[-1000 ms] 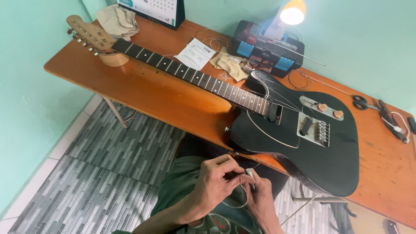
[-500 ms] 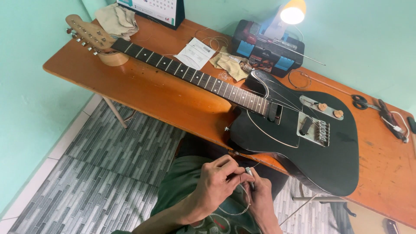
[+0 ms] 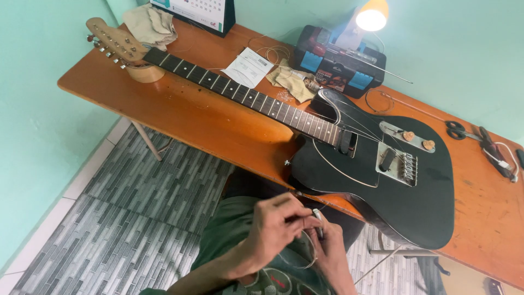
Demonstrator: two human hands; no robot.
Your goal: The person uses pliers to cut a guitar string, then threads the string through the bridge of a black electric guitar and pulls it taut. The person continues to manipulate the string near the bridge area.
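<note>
Head view looking down; both hands low centre of frame, over the lap, below the table edge; left hand point(image 3: 275, 226) curled narrow, fingertips pinched on a thin guitar string point(image 3: 311, 257) that loops in a coil under the hands; right hand point(image 3: 327, 246) partly hidden behind the left, fingers closed on the same string, near a small pale tip at the pinch, too small to tell what it is; hands touching each other.

Black electric guitar point(image 3: 382, 180) lies flat on the orange-brown wooden table point(image 3: 207, 117), body at centre right, just above the hands, lower edge overhanging the table's near edge; neck point(image 3: 240, 93) runs up to upper left; pale headstock point(image 3: 112, 41) rests on a round wooden support point(image 3: 144, 72); loose strings arc off the body near the neck joint.

Top of frame: calendar stand point(image 3: 196, 11), crumpled beige cloth point(image 3: 150, 24) beside the headstock; white paper slip point(image 3: 248, 66) and another cloth point(image 3: 292, 82) mid-table beyond the neck; dark toolbox with blue latches point(image 3: 338, 68) behind the body; lit lamp point(image 3: 371, 16) above it; scissors point(image 3: 456, 130) and dark tools point(image 3: 494, 153) far right of table.

Floor: grey patterned tiles point(image 3: 136, 218) at lower left; green walls around; person's green garment point(image 3: 229, 235) under the hands.
</note>
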